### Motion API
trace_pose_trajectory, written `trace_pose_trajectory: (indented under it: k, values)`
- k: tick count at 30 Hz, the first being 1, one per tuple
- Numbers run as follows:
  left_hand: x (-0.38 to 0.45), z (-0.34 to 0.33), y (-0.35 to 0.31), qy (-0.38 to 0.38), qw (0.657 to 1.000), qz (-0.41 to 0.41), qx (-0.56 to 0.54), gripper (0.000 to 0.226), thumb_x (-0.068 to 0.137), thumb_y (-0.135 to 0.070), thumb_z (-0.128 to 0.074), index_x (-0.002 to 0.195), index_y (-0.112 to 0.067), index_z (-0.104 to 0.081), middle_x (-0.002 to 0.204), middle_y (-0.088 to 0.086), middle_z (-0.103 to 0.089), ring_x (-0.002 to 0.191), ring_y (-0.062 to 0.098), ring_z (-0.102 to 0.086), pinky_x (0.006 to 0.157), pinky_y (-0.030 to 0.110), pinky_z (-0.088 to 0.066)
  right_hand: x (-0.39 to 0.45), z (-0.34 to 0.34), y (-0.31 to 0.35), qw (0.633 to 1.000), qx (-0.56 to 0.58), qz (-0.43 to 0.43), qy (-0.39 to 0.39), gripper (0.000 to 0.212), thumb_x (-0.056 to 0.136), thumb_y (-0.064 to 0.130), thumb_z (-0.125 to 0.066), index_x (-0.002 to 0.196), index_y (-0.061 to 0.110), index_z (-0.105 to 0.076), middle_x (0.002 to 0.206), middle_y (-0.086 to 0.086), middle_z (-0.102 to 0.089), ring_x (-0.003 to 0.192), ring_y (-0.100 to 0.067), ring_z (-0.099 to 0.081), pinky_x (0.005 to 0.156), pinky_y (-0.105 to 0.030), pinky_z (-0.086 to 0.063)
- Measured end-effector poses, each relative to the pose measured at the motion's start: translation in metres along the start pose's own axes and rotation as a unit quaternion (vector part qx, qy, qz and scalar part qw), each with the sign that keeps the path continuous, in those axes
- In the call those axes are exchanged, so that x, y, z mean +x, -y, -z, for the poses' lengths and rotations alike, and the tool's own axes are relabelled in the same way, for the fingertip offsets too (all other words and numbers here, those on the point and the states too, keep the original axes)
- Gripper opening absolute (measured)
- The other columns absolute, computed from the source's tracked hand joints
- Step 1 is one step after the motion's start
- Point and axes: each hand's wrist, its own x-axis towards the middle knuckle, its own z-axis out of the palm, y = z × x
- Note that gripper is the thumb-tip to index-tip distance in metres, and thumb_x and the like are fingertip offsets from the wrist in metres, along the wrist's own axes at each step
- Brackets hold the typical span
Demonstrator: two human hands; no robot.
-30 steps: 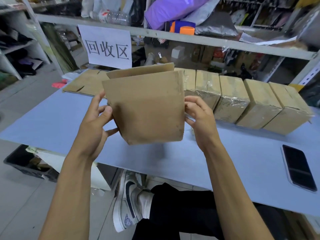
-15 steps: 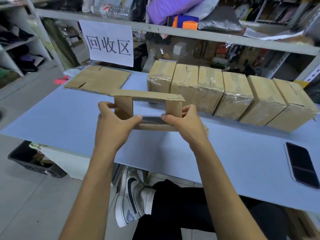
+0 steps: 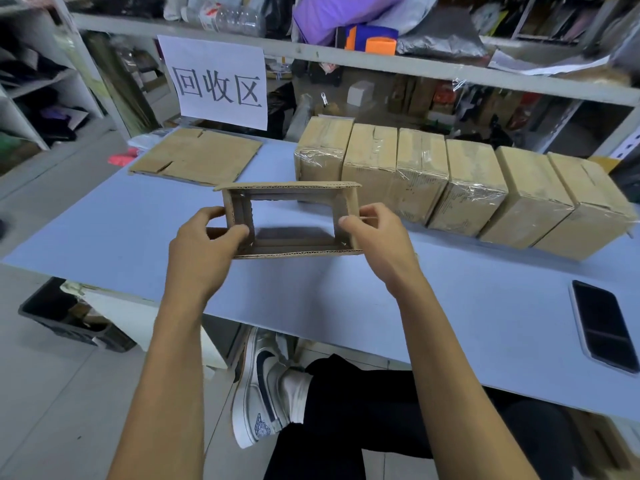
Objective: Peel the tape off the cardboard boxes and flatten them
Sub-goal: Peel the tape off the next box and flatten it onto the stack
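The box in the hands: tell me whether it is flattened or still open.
Still open. The box forms a hollow rectangular tube, the table visible through it; left hand and right hand grip its two short sides.

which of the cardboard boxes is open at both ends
The box held in both hands: left hand and right hand grip its sides, and the table shows through it. The six boxes in the row are closed, still taped.

a: where are the arms?
b: both bare forearms reach forward toward twelve o'clock, wrists level.
a: the left hand (image 3: 204,247)?
b: at ten o'clock, fingers (image 3: 239,231) curled, pinching the open box (image 3: 291,218).
a: the right hand (image 3: 377,245)?
b: at two o'clock, thumb and fingers gripping the opposite wall.
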Motion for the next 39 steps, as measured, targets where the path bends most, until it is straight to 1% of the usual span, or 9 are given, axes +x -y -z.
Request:
trace_pose_trajectory:
  k: [8, 12, 15, 22, 24, 27, 29, 32, 39]
  values:
    - [-0.002, 0.013, 0.017, 0.045, 0.997, -0.005, -0.062, 0.026, 0.098, -0.021, -0.056, 0.124, -0.019, -0.061, 0.1, 0.002, -0.07, 0.095, 0.023, -0.067, 0.09, 0.042, -0.057, -0.001, 0.002, -0.016, 0.995, 0.101, -0.001, 0.026, 0.022, 0.078, 0.045, -0.043, 0.085, 0.039, -0.063, 0.089, 0.014, -0.06, 0.089, -0.014, -0.054, 0.103, -0.056, -0.043]
    - [-0.01, 0.015, 0.021, 0.07, 0.983, 0.045, -0.161, 0.037, 0.094, -0.056, -0.056, 0.113, -0.025, -0.061, 0.112, -0.001, -0.068, 0.101, 0.018, -0.067, 0.084, 0.034, -0.053, -0.007, -0.002, -0.022, 0.991, 0.127, -0.009, 0.044, 0.057, 0.078, 0.07, -0.045, 0.109, 0.03, -0.07, 0.117, 0.006, -0.07, 0.116, -0.015, -0.061, 0.11, -0.044, -0.041]
    - [-0.011, 0.013, 0.023, 0.061, 0.981, 0.064, -0.172, 0.042, 0.095, -0.059, -0.049, 0.12, -0.027, -0.057, 0.114, -0.003, -0.066, 0.1, 0.014, -0.067, 0.078, 0.031, -0.052, -0.007, -0.008, -0.027, 0.989, 0.127, -0.021, 0.065, 0.046, 0.08, 0.069, -0.047, 0.107, 0.037, -0.068, 0.115, 0.015, -0.068, 0.112, -0.006, -0.061, 0.105, -0.04, -0.044]
    - [0.004, 0.007, 0.068, 0.07, 0.985, 0.058, 0.145, 0.066, 0.089, -0.042, -0.07, 0.148, -0.026, -0.045, 0.149, 0.002, -0.047, 0.133, 0.026, -0.047, 0.104, 0.04, -0.04, -0.011, -0.048, -0.057, 0.981, -0.114, 0.048, 0.149, 0.054, 0.094, 0.056, -0.054, 0.138, 0.024, -0.056, 0.134, 0.013, -0.056, 0.125, -0.008, -0.051, 0.107, -0.034, -0.04]
    - [0.005, 0.005, 0.082, 0.1, 0.965, 0.09, 0.224, 0.074, 0.088, -0.044, -0.07, 0.152, -0.027, -0.039, 0.158, 0.01, -0.032, 0.14, 0.03, -0.036, 0.105, 0.041, -0.037, -0.011, -0.066, -0.065, 0.946, -0.252, 0.1, 0.178, 0.034, 0.098, 0.045, -0.051, 0.115, 0.018, -0.062, 0.119, 0.009, -0.062, 0.119, -0.019, -0.054, 0.104, -0.041, -0.042]
    - [0.0, 0.003, 0.097, 0.14, 0.934, 0.119, 0.307, 0.079, 0.087, -0.048, -0.068, 0.155, -0.032, -0.03, 0.161, 0.014, -0.013, 0.147, 0.034, -0.011, 0.111, 0.048, -0.031, -0.01, -0.084, -0.078, 0.879, -0.421, 0.082, 0.209, 0.042, 0.094, 0.044, -0.052, 0.133, 0.025, -0.052, 0.156, -0.001, -0.037, 0.148, -0.035, -0.024, 0.118, -0.053, -0.024]
    - [-0.005, 0.002, 0.101, 0.13, 0.933, 0.123, 0.313, 0.08, 0.087, -0.049, -0.068, 0.154, -0.033, -0.027, 0.158, 0.014, -0.014, 0.145, 0.034, -0.013, 0.108, 0.048, -0.034, -0.011, -0.08, -0.081, 0.891, -0.425, -0.002, 0.161, 0.07, 0.086, 0.058, -0.06, 0.145, 0.031, -0.036, 0.165, -0.009, -0.014, 0.149, -0.042, -0.011, 0.117, -0.056, -0.022]
    - [-0.01, 0.002, 0.1, 0.119, 0.933, 0.136, 0.312, 0.08, 0.086, -0.048, -0.07, 0.152, -0.03, -0.028, 0.143, 0.012, -0.028, 0.121, 0.036, -0.047, 0.096, 0.042, -0.043, -0.01, -0.075, -0.077, 0.899, -0.416, -0.102, 0.095, 0.105, 0.067, 0.077, -0.069, 0.147, 0.02, -0.031, 0.154, -0.019, -0.027, 0.14, -0.044, -0.024, 0.11, -0.055, -0.03]
    - [0.02, 0.049, 0.11, 0.129, 0.962, 0.09, 0.221, 0.102, 0.073, -0.033, -0.085, 0.156, -0.035, -0.025, 0.153, 0.007, -0.023, 0.131, 0.03, -0.043, 0.109, 0.041, -0.041, 0.014, -0.086, -0.052, 0.974, -0.188, -0.022, 0.125, 0.088, 0.079, 0.04, -0.082, 0.151, 0.02, -0.035, 0.15, -0.006, -0.038, 0.136, -0.025, -0.04, 0.093, -0.03, -0.035]
